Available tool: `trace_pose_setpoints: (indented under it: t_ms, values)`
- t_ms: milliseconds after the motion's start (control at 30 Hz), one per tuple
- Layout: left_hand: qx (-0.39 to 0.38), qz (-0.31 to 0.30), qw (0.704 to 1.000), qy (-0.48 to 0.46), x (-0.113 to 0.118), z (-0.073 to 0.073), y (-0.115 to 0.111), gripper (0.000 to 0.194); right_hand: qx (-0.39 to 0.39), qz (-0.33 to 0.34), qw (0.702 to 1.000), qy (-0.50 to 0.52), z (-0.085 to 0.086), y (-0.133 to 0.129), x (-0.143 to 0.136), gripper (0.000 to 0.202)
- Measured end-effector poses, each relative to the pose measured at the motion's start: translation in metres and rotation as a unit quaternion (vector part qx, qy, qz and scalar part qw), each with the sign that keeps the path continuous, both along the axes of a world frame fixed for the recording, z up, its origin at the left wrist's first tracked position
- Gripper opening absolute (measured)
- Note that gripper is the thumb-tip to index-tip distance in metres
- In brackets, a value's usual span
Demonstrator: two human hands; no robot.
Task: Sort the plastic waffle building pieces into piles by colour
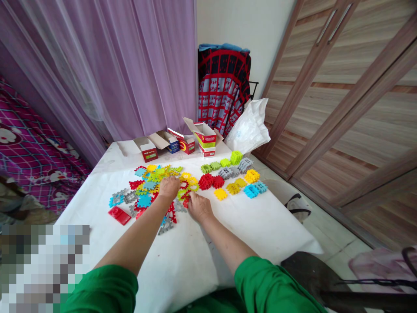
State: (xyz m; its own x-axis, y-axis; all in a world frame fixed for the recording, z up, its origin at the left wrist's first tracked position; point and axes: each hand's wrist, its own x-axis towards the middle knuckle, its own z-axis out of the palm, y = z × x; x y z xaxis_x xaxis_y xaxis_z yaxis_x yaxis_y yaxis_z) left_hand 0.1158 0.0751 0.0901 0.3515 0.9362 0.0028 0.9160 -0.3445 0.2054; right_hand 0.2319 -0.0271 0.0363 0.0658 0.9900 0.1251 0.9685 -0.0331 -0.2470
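A loose pile of flat toothed plastic pieces (143, 201) in blue, yellow, green, red and grey covers the left middle of the white table. My left hand (170, 187) reaches down onto the pile, its fingers bent and partly hidden. My right hand (199, 207) is just right of the pile, its fingers closed on a red piece (186, 202). To the right stand sorted groups: green pieces (236, 158), grey pieces (245, 164), red pieces (206, 181), yellow pieces (252, 175) and blue pieces (250, 191).
Several open cardboard boxes (150, 154) line the table's back edge. A white plastic bag (249, 128) stands at the back right. One flat red object (119, 215) lies left of my left forearm. Wooden cabinets (358, 78) are at the right.
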Motion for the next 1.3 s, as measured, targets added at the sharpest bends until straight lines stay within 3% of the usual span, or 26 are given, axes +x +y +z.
trace_pose_setpoints:
  t_ms: [200, 267, 433, 500, 600, 700, 767, 967, 1133, 1300]
  values:
    - [-0.016, 0.065, 0.985, -0.161, -0.02, 0.017, -0.013, 0.029, 0.012, -0.007, 0.999, 0.046, -0.001, 0.0, 0.002, 0.025]
    - [-0.05, 0.088, 0.969, -0.227, -0.027, 0.011, -0.03, 0.031, 0.029, -0.009, 0.995, 0.09, -0.001, -0.001, 0.004, 0.029]
    - [-0.145, 0.125, 0.905, -0.38, -0.029, -0.022, -0.078, 0.048, 0.094, -0.003, 0.97, 0.223, -0.005, -0.006, 0.008, 0.034]
    - [-0.177, 0.139, 0.869, -0.441, -0.027, -0.03, -0.091, 0.046, 0.126, -0.019, 0.944, 0.304, -0.008, -0.009, 0.007, 0.032]
    - [-0.219, 0.153, 0.811, -0.52, -0.024, -0.033, -0.101, 0.041, 0.147, -0.033, 0.88, 0.45, -0.014, -0.012, 0.004, 0.035]
    - [-0.242, 0.135, 0.805, -0.525, -0.025, -0.028, -0.106, 0.039, 0.133, -0.036, 0.824, 0.55, -0.018, -0.012, 0.002, 0.038]
    - [-0.259, 0.123, 0.805, -0.519, -0.028, -0.025, -0.108, 0.039, 0.119, -0.04, 0.807, 0.576, -0.018, -0.013, 0.006, 0.039]
    - [-0.268, 0.127, 0.809, -0.507, -0.035, -0.019, -0.108, 0.04, 0.067, -0.008, 0.827, 0.558, -0.012, -0.021, 0.024, 0.037]
    - [-0.315, 0.132, 0.8, -0.493, -0.031, -0.023, -0.111, 0.033, 0.069, 0.014, 0.851, 0.521, -0.009, -0.031, 0.026, 0.039]
    - [-0.341, 0.145, 0.773, -0.515, -0.028, -0.025, -0.118, 0.035, 0.059, 0.049, 0.907, 0.413, 0.008, -0.045, 0.033, 0.039]
